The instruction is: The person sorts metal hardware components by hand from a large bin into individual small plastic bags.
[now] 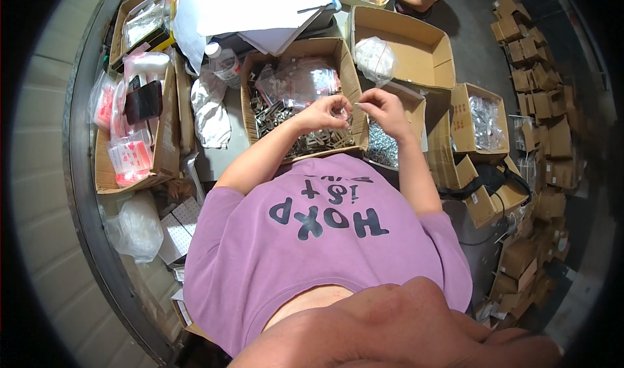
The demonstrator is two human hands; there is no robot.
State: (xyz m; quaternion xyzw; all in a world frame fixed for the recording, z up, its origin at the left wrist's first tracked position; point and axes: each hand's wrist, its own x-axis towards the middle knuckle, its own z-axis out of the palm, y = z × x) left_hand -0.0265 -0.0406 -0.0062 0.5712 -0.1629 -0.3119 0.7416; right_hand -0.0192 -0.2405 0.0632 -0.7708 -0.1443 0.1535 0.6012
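Above the right side of an open cardboard box [249, 124], my left hand [320, 114] is closed with its fingers curled round what looks like a small clear plastic bag [340, 113]. My right hand [388, 111] is just to the right, its thumb and fingers pinched together near the bag; a tiny light piece shows at the tips, too small to name. In the box lie many small metal parts [276, 118] and a heap of clear plastic bags [305, 82]. Under my right wrist stands a second box holding small silvery screw-like pieces [382, 148].
A box with a stuffed clear bag [375, 59] stands at the far right, another with clear packets [486, 124] nearer. At left, a carton [168, 134] holds red-and-white packets and a dark phone [143, 101]. A plastic bottle [223, 64] stands by papers [250, 7]. Another person's arm [416, 1] shows beyond.
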